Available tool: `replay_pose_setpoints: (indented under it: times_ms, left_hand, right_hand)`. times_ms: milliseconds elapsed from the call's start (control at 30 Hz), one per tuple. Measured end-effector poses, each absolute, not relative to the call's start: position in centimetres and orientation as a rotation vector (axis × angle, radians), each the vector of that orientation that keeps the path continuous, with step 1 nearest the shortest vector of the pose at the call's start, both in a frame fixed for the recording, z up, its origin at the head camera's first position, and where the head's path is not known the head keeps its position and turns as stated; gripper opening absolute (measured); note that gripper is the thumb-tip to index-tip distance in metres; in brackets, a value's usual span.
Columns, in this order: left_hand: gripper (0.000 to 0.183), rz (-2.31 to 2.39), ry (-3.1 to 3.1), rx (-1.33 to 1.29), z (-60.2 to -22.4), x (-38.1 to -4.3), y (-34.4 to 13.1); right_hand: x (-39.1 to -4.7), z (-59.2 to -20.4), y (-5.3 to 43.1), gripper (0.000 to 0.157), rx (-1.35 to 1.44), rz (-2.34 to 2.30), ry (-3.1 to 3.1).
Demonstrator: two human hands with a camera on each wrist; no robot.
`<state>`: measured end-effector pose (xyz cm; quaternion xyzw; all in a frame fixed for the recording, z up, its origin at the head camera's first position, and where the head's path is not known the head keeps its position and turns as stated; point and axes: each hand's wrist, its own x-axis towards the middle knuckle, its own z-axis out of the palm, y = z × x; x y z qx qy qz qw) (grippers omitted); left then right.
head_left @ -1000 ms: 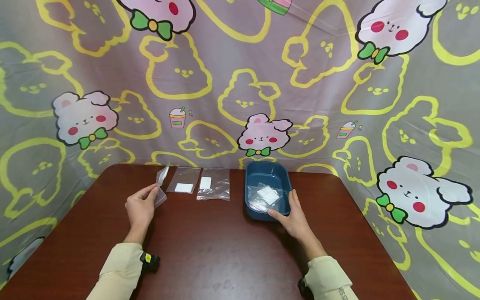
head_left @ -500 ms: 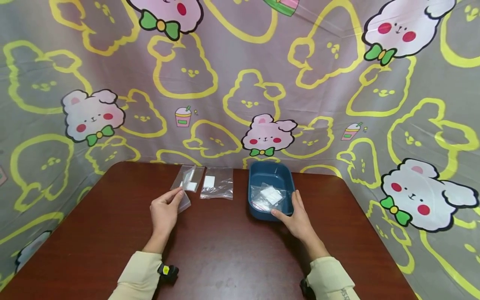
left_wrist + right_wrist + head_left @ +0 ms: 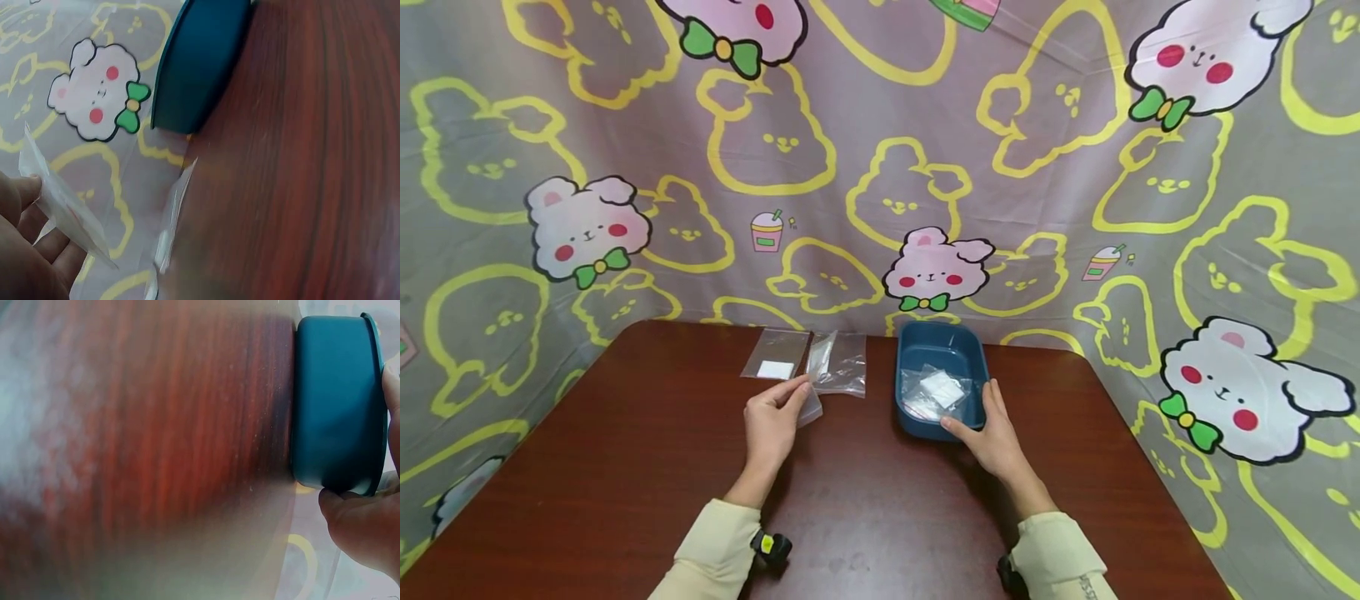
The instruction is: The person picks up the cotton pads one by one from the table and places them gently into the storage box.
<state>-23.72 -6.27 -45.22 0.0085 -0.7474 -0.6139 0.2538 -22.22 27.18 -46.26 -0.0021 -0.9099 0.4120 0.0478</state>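
Observation:
In the head view my left hand [image 3: 775, 421] pinches a small clear zip bag [image 3: 811, 408] between thumb and fingers, raised over the table. The left wrist view shows this bag [image 3: 65, 206] tilted, with something white in it. Behind it lies a flat clear bag [image 3: 848, 371], partly hidden by the held one. My right hand [image 3: 996, 446] grips the near right corner of a blue plastic bin [image 3: 942, 343], thumb at the front and fingers along the right side. Inside the bin are clear bags with white contents [image 3: 938, 390].
Another clear bag [image 3: 784, 346] with a white rectangle in it lies left of the held one. The brown table [image 3: 865, 500] ends at a patterned cloth [image 3: 820, 108] that hangs behind and at both sides.
My left hand has moved right with the pinched bag, passing in front of the left flat bag to the one beside it. The right hand stays on the bin.

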Motion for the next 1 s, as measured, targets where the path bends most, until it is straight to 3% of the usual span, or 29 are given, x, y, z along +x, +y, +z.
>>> replay_pose_setpoints:
  times_ms: [1000]
  left_hand:
    - [0.014,-1.843,-2.067,-0.267,-42.1,-27.2,6.8]
  right_hand:
    - [-22.2,-46.4,27.2,0.110,-0.002,1.239,-2.755]
